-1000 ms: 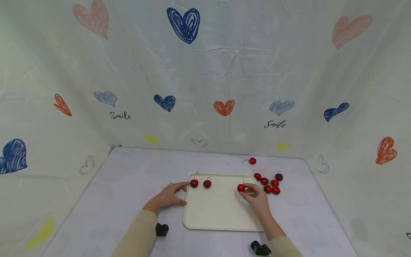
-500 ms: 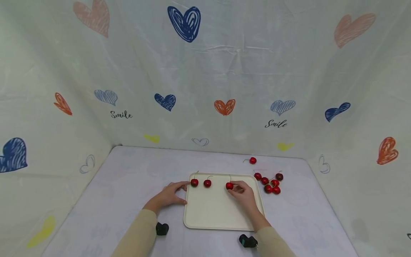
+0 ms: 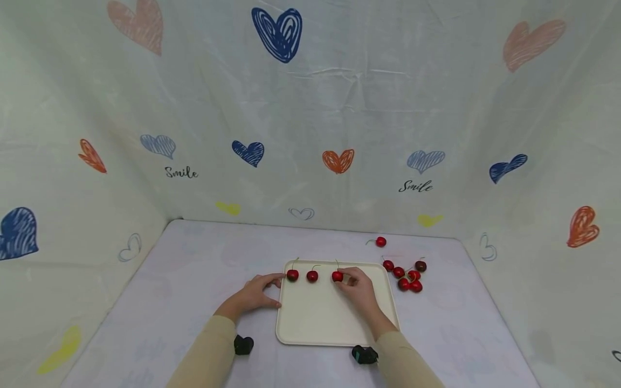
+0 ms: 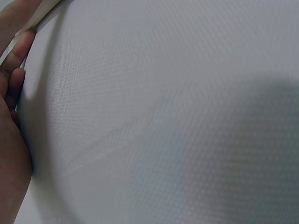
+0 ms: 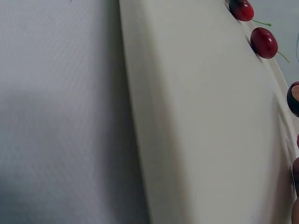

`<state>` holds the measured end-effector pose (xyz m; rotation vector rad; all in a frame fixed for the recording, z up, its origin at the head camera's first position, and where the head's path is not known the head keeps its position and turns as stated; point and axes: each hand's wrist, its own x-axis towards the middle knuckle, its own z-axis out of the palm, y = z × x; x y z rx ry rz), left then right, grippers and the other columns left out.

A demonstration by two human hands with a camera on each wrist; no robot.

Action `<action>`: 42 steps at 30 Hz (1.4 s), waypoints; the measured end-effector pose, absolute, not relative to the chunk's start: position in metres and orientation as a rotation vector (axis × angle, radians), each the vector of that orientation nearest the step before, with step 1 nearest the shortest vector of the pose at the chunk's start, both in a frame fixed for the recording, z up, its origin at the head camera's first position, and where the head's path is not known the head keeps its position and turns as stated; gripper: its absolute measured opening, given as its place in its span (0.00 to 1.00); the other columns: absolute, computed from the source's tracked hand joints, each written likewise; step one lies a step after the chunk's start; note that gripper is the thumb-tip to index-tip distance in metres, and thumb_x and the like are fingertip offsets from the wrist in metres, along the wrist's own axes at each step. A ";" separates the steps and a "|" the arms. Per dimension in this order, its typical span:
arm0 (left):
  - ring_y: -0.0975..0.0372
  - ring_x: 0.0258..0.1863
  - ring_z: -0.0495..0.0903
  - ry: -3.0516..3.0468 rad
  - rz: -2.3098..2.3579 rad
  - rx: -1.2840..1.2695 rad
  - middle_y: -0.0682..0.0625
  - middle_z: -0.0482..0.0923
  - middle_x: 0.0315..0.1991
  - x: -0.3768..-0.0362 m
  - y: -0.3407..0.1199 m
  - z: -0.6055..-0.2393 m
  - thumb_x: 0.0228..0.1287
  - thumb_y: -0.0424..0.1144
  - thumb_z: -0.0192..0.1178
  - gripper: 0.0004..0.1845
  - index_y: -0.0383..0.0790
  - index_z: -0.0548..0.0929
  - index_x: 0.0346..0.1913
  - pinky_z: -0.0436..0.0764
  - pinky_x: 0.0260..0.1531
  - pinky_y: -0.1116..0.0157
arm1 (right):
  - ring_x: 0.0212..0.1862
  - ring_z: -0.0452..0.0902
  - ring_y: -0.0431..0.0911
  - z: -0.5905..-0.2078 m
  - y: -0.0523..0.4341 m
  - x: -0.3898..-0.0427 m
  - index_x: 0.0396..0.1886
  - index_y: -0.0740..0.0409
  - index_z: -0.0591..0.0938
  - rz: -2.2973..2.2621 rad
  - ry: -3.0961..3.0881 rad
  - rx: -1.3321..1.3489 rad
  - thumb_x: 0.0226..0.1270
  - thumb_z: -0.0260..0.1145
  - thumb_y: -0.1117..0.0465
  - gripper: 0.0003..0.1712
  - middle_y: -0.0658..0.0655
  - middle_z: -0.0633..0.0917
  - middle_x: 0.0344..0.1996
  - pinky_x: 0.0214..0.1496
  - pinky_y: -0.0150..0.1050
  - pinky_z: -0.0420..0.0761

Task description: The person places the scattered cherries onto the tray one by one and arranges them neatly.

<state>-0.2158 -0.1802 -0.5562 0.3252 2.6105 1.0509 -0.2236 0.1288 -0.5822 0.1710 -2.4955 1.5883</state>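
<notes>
A cream rectangular tray (image 3: 330,320) lies on the white-covered table. My right hand (image 3: 360,295) pinches a red cherry (image 3: 337,276) between thumb and fingers at the tray's upper middle, stem up. Whether that cherry touches the tray I cannot tell. To its left, two more stemmed cherries stand in a row along the far rim, a left cherry (image 3: 292,275) and a middle cherry (image 3: 312,276). My left hand (image 3: 252,295) touches the tray's left edge, thumb and fingers spread apart along it. In the left wrist view, fingers (image 4: 18,49) appear by the rim.
Several loose cherries (image 3: 404,284) cluster on the table right of the tray. A single cherry (image 3: 380,242) lies farther back, near the table's far edge. Black wrist devices sit by both sleeves, one left device (image 3: 243,345) and one right device (image 3: 365,354). A heart-printed curtain (image 3: 359,118) hangs behind.
My right hand has carried the pinched cherry leftward across the tray, closer to the two in the row. My left hand stays at the left edge.
</notes>
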 end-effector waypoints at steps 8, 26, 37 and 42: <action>0.58 0.53 0.69 2.606 1.082 0.344 0.63 0.73 0.42 -0.216 -0.181 -0.555 0.45 0.41 0.79 0.40 0.48 0.75 0.65 0.65 0.59 0.46 | 0.25 0.68 0.39 -0.580 0.122 -0.223 0.42 0.55 0.87 1.535 -2.553 0.156 0.53 0.77 0.64 0.15 0.49 0.79 0.30 0.26 0.33 0.69; 0.57 0.56 0.69 2.583 1.116 0.350 0.65 0.74 0.42 -0.216 -0.182 -0.556 0.46 0.41 0.78 0.40 0.49 0.74 0.66 0.63 0.60 0.45 | 0.27 0.67 0.42 -0.578 0.116 -0.221 0.47 0.50 0.87 1.387 -2.679 0.090 0.57 0.75 0.57 0.17 0.46 0.76 0.27 0.28 0.35 0.67; 0.57 0.56 0.68 2.585 1.106 0.355 0.65 0.74 0.43 -0.216 -0.182 -0.555 0.47 0.42 0.78 0.40 0.50 0.74 0.66 0.59 0.61 0.43 | 0.28 0.67 0.42 -0.578 0.117 -0.220 0.48 0.50 0.87 1.396 -2.680 0.086 0.57 0.76 0.56 0.18 0.46 0.76 0.27 0.28 0.36 0.67; 0.58 0.54 0.68 2.587 1.104 0.363 0.64 0.74 0.42 -0.215 -0.183 -0.554 0.46 0.42 0.78 0.40 0.49 0.74 0.66 0.60 0.60 0.44 | 0.27 0.67 0.42 -0.578 0.117 -0.221 0.48 0.51 0.87 1.401 -2.677 0.095 0.56 0.76 0.57 0.18 0.47 0.76 0.28 0.28 0.35 0.67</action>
